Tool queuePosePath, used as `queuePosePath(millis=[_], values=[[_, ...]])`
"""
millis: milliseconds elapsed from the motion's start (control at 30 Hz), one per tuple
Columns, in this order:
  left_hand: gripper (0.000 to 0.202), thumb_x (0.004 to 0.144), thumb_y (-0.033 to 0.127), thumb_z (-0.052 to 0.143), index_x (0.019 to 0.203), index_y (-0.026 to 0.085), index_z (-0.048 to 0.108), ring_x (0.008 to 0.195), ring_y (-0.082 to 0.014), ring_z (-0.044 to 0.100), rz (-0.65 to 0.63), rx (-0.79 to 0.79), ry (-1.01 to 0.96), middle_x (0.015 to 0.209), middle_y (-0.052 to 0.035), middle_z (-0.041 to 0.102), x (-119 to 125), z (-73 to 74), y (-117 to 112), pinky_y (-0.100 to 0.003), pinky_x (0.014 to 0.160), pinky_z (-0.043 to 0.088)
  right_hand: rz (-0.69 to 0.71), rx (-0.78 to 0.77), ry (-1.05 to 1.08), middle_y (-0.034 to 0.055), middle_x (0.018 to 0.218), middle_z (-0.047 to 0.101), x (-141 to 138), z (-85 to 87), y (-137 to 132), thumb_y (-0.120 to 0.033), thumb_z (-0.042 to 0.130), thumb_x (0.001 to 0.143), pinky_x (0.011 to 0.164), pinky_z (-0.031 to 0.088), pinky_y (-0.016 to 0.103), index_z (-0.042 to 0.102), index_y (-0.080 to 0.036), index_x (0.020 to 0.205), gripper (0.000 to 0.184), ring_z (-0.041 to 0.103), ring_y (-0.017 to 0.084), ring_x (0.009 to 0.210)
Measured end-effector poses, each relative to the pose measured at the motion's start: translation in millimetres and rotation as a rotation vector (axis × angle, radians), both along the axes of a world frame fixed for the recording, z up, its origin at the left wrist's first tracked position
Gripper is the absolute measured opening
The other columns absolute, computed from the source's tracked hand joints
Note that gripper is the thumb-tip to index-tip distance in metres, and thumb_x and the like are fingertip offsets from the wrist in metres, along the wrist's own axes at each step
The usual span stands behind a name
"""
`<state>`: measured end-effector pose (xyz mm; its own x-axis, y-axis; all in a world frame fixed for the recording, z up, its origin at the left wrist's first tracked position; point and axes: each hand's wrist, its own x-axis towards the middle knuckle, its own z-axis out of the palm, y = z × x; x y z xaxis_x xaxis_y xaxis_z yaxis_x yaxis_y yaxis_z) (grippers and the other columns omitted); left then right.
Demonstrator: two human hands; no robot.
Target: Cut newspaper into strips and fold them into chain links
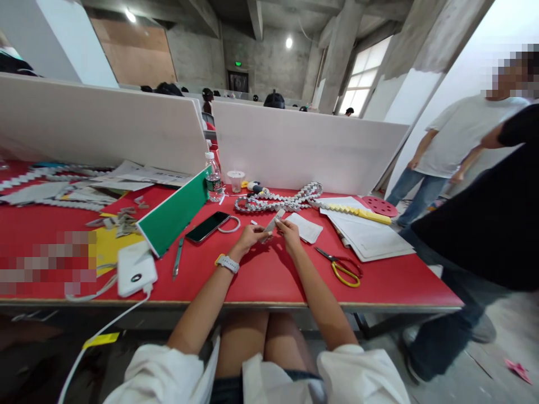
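Observation:
Both my hands meet over the red table (261,275) and pinch a small folded strip of grey paper (274,219). My left hand (251,235), with a white watch on its wrist, grips the strip's near end. My right hand (288,231) holds its other side, fingers closed. Just beyond lies a long chain of folded paper links (278,200), curled into a loop. A small white paper sheet (307,229) lies right of my hands. Scissors with yellow and red handles (342,268) rest to the right, near the front edge.
A phone (207,226), a pen (178,258), a white power bank (135,268) with cable and a green board (174,212) lie left. A water bottle (214,178) and cup (236,180) stand behind. Stacked papers (366,235) sit right. Two people (484,213) stand at the table's right end.

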<state>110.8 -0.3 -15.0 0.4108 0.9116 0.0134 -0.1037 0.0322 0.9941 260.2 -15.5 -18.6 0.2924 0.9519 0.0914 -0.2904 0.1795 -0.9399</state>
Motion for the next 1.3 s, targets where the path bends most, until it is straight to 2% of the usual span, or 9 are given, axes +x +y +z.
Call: queuePosePath(millis=[167,333,500,600,733,800,933,1100,1300], values=[[0.041,0.051,0.041,0.083,0.074,0.008,0.071,0.054,-0.0149,0.06,-0.048,-0.036,0.005,0.062,-0.0073,0.068,-0.3,-7.0,2.7,-0.027,0.055,0.048,-0.098,-0.015,-0.029,-0.005,0.047,0.047,0.9,1.5,1.5,-0.042,0.075,0.051,0.05,0.031,0.025,0.056,-0.018,0.053,0.031,0.038,0.008,0.048],[0.043,0.051,0.042,0.083,0.074,0.008,0.071,0.057,-0.0166,0.062,-0.081,-0.043,0.036,0.064,-0.0095,0.069,0.4,-10.8,5.2,-0.027,0.055,0.05,-0.174,-0.052,0.038,-0.0042,0.049,0.049,8.8,0.4,5.9,-0.042,0.075,0.052,0.049,0.034,0.025,0.058,-0.018,0.059,0.03,0.04,0.009,0.047],[0.04,0.054,0.042,0.082,0.074,0.008,0.07,0.054,-0.0152,0.061,-0.129,-0.025,0.052,0.064,-0.0093,0.069,1.2,-7.5,1.8,-0.027,0.055,0.049,-0.21,0.005,0.065,-0.0065,0.047,0.044,17.6,-3.2,10.0,-0.041,0.073,0.055,0.049,0.032,0.024,0.054,-0.019,0.055,0.03,0.036,0.007,0.045],[0.04,0.055,0.042,0.081,0.073,0.008,0.069,0.054,-0.015,0.061,-0.112,-0.019,0.06,0.062,-0.0081,0.068,1.4,-7.3,0.6,-0.027,0.055,0.049,-0.157,0.019,0.055,-0.0056,0.051,0.049,12.5,-4.1,7.6,-0.043,0.074,0.055,0.05,0.035,0.023,0.053,-0.019,0.056,0.032,0.04,0.008,0.047],[0.044,0.053,0.044,0.082,0.076,0.008,0.069,0.056,-0.0169,0.063,-0.088,-0.005,0.058,0.064,-0.0085,0.069,0.8,-11.6,3.2,-0.027,0.056,0.05,0.025,-0.037,-0.049,-0.0012,0.055,0.056,-1.5,-4.3,1.0,-0.043,0.078,0.053,0.051,0.036,0.025,0.059,-0.016,0.059,0.033,0.047,0.01,0.05],[0.045,0.053,0.044,0.082,0.077,0.008,0.07,0.057,-0.0176,0.064,-0.099,-0.001,0.055,0.066,-0.0089,0.069,0.6,-12.9,4.3,-0.028,0.057,0.05,0.037,-0.057,-0.083,-0.0009,0.051,0.055,-4.0,-4.0,-0.3,-0.042,0.079,0.052,0.049,0.034,0.025,0.06,-0.015,0.057,0.033,0.045,0.01,0.048],[0.042,0.055,0.043,0.081,0.075,0.008,0.071,0.056,-0.0173,0.063,-0.137,0.019,0.07,0.065,-0.0096,0.069,1.5,-8.3,1.3,-0.028,0.056,0.05,-0.105,-0.065,-0.041,-0.0026,0.049,0.052,7.9,-0.9,2.7,-0.042,0.077,0.053,0.048,0.032,0.024,0.063,-0.014,0.057,0.032,0.04,0.008,0.046],[0.041,0.054,0.043,0.081,0.075,0.009,0.072,0.058,-0.0183,0.064,-0.169,0.022,0.069,0.07,-0.0117,0.071,3.9,0.6,-5.3,-0.029,0.059,0.052,-0.192,-0.048,0.04,-0.0025,0.053,0.055,25.7,1.3,6.6,-0.042,0.077,0.05,0.051,0.034,0.024,0.064,-0.016,0.06,0.031,0.046,0.01,0.052],[0.048,0.057,0.053,0.076,0.077,0.009,0.071,0.054,-0.0194,0.066,-0.152,-0.05,0.072,0.068,-0.0116,0.071,3.7,-4.5,-0.7,-0.029,0.054,0.052,-0.259,-0.026,0.042,-0.0025,0.056,0.055,33.4,-2.7,10.4,-0.043,0.074,0.053,0.052,0.036,0.024,0.062,-0.016,0.063,0.03,0.047,0.011,0.054]])
